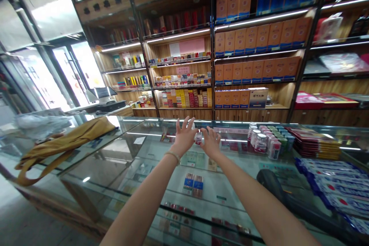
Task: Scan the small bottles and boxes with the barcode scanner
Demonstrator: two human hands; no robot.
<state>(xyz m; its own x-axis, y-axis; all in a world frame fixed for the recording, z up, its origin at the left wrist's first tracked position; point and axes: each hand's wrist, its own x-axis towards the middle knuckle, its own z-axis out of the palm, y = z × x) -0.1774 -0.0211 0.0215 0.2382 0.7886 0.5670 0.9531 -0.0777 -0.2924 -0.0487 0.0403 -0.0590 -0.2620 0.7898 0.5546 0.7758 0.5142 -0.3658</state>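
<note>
You held a small jar (198,137) between both hands above the glass counter (121,161): your right hand (211,142) pinched it, your left hand (184,136) touched it with fingers spread. More jars (261,142) stood to its right.

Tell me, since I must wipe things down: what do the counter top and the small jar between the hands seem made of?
The counter top looks like clear, glossy glass: it mirrors the shelf lights and shows packs below. The small jar, between the left hand and right hand, seems clear glass or plastic with a red label; too small to tell.
</note>
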